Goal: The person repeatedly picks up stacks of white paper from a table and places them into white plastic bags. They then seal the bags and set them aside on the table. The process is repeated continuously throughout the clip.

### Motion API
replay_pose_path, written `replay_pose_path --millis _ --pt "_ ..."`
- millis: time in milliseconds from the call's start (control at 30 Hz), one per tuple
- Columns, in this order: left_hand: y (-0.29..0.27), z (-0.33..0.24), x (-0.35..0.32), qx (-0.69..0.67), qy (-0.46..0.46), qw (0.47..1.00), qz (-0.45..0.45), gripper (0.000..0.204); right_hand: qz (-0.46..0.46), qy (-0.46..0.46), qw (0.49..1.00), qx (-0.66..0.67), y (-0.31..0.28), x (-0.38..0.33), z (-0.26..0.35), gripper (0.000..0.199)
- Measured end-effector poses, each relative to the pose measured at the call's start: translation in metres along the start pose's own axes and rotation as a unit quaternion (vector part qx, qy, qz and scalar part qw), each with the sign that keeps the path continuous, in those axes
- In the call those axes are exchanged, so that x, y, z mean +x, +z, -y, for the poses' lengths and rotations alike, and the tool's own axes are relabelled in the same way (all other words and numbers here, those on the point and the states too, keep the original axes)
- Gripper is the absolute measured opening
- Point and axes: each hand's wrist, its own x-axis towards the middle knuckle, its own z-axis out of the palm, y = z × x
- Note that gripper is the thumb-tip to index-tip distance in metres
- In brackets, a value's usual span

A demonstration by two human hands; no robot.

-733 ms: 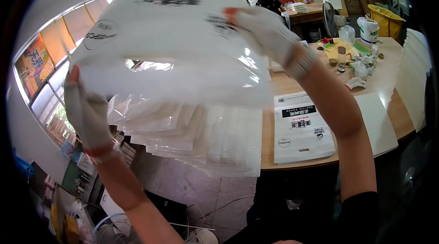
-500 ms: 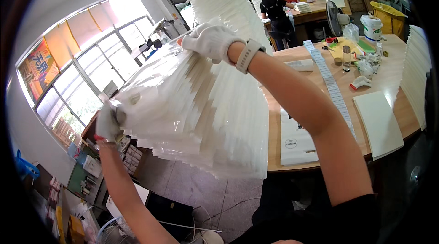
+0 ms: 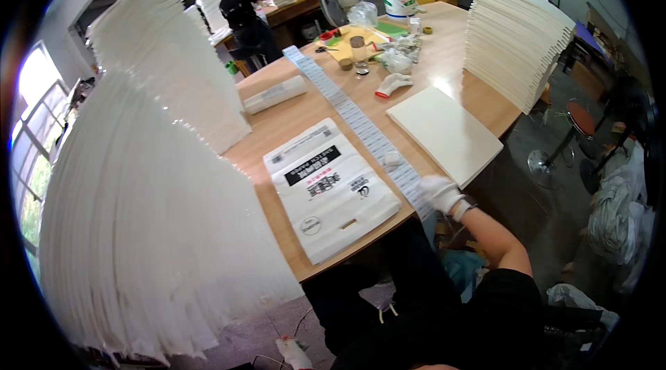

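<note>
My right hand (image 3: 440, 195), in a white knit glove, is at the table's front edge, over the near end of a long strip of printed labels (image 3: 361, 126). It is close to the near corner of a white sheet stack (image 3: 445, 133); blur hides whether its fingers hold anything. Low in the picture, away from the tabletop, hangs my gloved left hand (image 3: 294, 353), only partly visible, its grip unclear. Left of the strip lies a pile of white printed bags (image 3: 331, 190). A tall leaning stack of clear-wrapped white packs (image 3: 152, 196) fills the left side.
Another tall white stack (image 3: 513, 44) stands at the right table edge. Farther back are a rolled white sheet (image 3: 275, 95), a glove (image 3: 394, 84), a glass (image 3: 359, 56), a white bucket (image 3: 399, 2) and a fan (image 3: 331, 1). A round stool (image 3: 581, 119) stands right.
Both hands have left the wrapped packs at the left. My right hand has come down to the label strip, and my left hand has dropped low. The view has swung right.
</note>
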Motion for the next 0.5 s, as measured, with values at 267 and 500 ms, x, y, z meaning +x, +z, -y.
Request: replay_pose_path --millis 267,500 --pt "0.148 -0.089 -0.033 0.162 0.189 0.942 0.227 0.015 -0.152 0.05 0.987 0.033 0.016 -0.053 -0.106 0.04" --pt "0.335 -0.182 -0.079 0.136 0.254 0.775 0.562 0.016 -0.208 0.103 0.972 -0.04 -0.012 -0.033 -0.127 0.013"
